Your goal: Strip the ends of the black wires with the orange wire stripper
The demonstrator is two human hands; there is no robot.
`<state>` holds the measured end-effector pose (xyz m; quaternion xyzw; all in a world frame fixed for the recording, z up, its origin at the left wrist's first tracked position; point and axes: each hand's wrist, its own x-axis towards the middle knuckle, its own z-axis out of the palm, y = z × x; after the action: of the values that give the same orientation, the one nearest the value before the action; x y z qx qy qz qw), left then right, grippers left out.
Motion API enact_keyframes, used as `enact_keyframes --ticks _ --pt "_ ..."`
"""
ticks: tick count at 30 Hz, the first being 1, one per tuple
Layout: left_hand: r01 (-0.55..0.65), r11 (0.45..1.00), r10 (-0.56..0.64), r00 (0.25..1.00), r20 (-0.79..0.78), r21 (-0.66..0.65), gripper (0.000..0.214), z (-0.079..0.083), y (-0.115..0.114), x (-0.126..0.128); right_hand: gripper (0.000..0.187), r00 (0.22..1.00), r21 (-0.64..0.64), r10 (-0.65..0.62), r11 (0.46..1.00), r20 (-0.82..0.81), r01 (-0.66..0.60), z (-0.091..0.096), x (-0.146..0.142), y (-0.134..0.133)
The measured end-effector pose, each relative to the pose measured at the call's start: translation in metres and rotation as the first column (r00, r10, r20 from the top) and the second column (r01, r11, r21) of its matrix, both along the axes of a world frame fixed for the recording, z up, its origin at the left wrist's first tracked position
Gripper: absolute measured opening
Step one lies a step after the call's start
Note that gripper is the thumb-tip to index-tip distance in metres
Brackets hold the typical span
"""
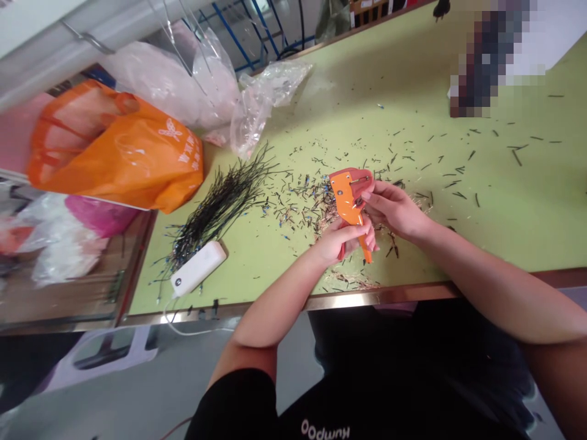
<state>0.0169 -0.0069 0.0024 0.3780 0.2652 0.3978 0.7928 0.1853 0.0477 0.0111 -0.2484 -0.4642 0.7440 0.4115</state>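
Observation:
My left hand [343, 239] is wrapped round the handles of an orange and red wire stripper [347, 194], its head pointing away from me above the table. At the red jaw, my right hand [389, 205] has thumb and fingers pinched together. What they hold, if anything, is too small to make out. Below and around the tool lie many short black wire offcuts [298, 198] with some blue bits and copper-coloured strands. A bundle of long thin black wires [224, 198] rests to the left of my hands.
A white power bank [199, 267] with a cable lies by the wire bundle near the front edge. An orange bag [137, 156] and clear plastic bags [257, 101] stand at the left. A blurred-out object [488, 61] is at the far right of the green table [513, 226].

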Motion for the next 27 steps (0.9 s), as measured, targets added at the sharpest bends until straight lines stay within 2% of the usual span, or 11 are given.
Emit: enact_keyframes --ticks 6,12,17,22,27 --pt "0.092 0.994 -0.089 0.995 -0.054 0.053 0.031 -0.008 -0.003 0.002 0.028 1.000 -0.076 0.015 0.997 0.017 -0.013 -0.005 -0.005 -0.006" --pt "0.080 0.996 -0.079 0.996 -0.036 0.031 0.032 -0.007 -0.004 0.004 0.022 1.000 -0.174 0.014 0.985 0.012 -0.012 -0.004 -0.006 -0.009" --pt "0.051 0.998 -0.051 0.999 -0.017 0.026 0.032 -0.004 -0.004 0.003 0.022 1.000 -0.169 0.003 0.986 0.007 -0.002 -0.002 -0.005 -0.009" --pt "0.016 1.000 -0.015 0.998 -0.064 0.021 0.034 -0.001 -0.004 0.002 0.024 0.999 -0.170 0.020 0.985 -0.032 -0.026 0.000 -0.006 -0.012" --pt "0.007 0.999 -0.003 0.997 -0.074 0.052 0.033 0.000 -0.005 0.004 0.028 1.000 -0.163 0.006 0.987 -0.001 -0.006 -0.002 -0.005 -0.010"
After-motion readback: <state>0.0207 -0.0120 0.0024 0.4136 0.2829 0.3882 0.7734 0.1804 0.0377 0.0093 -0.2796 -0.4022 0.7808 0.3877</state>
